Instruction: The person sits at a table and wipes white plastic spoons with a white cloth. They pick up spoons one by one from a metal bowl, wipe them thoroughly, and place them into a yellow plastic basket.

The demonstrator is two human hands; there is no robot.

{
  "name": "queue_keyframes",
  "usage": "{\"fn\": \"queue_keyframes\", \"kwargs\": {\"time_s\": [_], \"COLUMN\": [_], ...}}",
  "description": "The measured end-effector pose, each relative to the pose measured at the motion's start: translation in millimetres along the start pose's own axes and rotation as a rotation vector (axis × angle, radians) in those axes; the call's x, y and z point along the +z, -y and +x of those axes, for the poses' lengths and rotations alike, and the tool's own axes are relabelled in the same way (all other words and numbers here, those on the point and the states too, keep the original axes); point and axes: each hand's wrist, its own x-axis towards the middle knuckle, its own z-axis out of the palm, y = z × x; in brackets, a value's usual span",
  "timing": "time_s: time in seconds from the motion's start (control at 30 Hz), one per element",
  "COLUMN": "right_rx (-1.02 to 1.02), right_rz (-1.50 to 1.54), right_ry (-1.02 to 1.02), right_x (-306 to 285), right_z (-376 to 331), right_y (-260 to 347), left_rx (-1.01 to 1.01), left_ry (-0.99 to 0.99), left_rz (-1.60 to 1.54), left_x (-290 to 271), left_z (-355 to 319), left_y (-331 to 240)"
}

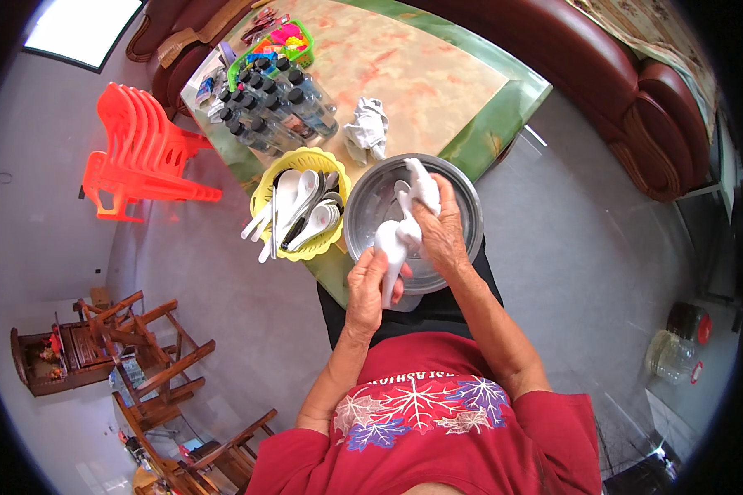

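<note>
While the seated person bent over the table [413,70], the left hand [365,290] gripped a white spoon [390,256] by its handle, above the near left part of a metal basin [470,202]. The thumb lay along the handle's left side, fingertips showed on its right, and the grip was narrow. The spoon's rounded bowl rose beyond those fingers, toward the far side, while the tail of the handle poked out below them toward the body. The right hand [442,231] was closed on a white cloth [422,190], bunched between thumb and fingers; one soft fold stuck up past the knuckles, and a lower fold met the spoon's bowl on its right. How the hidden fingers sat within the cloth I could not tell.

The spoon looked smooth and glossy, the cloth limp and creased, the basin round and dull silver with a broad rim. Just left of the basin stood a yellow plastic basket [315,247] with a scalloped, slotted edge, crowded with white and dark spoons [299,198], many of their handles fanning toward the near left. Farther off, a crumpled greyish-white rag [367,130] lay on the tabletop, pinkish and marbled within a green border. To its left, clear bottles [281,109] with black caps stood packed close together.
</note>
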Motion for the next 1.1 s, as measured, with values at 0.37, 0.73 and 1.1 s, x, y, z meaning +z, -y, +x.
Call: {"fn": "queue_keyframes", "kwargs": {"time_s": [0.37, 0.73, 1.1], "right_rx": [-0.466, -0.312, -0.258], "right_rz": [-0.681, -0.477, -0.413], "right_ry": [0.196, 0.341, 0.481], "right_x": [17, -12, -7], "right_z": [-52, -74, -66], "right_y": [-10, -27, -6], "left_rx": [0.002, 0.054, 0.074], "left_ry": [-0.001, -0.012, 0.02], "left_rz": [-0.582, -0.446, -0.563], "left_x": [-11, -14, -11], "left_z": [23, 20, 22], "left_y": [6, 15, -1]}}
